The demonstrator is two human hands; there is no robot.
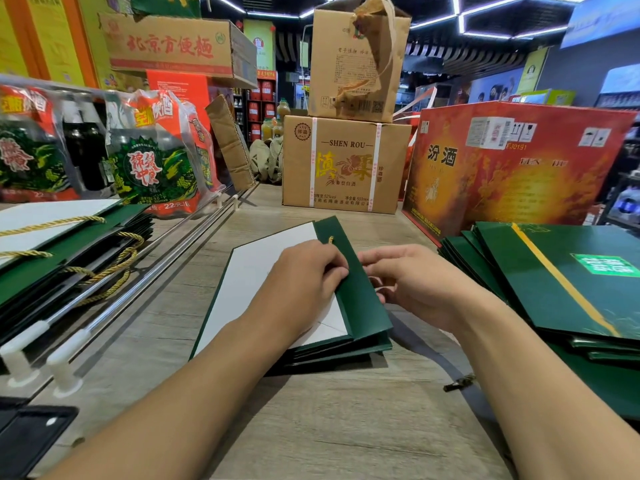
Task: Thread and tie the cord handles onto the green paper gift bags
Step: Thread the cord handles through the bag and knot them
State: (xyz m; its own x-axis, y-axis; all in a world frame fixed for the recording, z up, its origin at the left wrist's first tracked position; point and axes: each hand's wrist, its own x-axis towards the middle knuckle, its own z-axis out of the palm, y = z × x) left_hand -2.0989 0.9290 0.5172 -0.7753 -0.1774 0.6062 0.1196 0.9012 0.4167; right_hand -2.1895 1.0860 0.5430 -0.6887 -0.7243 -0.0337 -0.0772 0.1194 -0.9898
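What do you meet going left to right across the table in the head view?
Stacked bags with gold cord handles, left hand, green bag flap, right hand, stack of flat green bags.

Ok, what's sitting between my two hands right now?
In the head view, the green gift bag's folded top band runs between your left hand and right hand, with a gold cord end poking through it.

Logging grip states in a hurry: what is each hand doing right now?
Left hand: pinches the green bag's folded top flap.
Right hand: fingers curled behind that flap; what they hold cannot be told.
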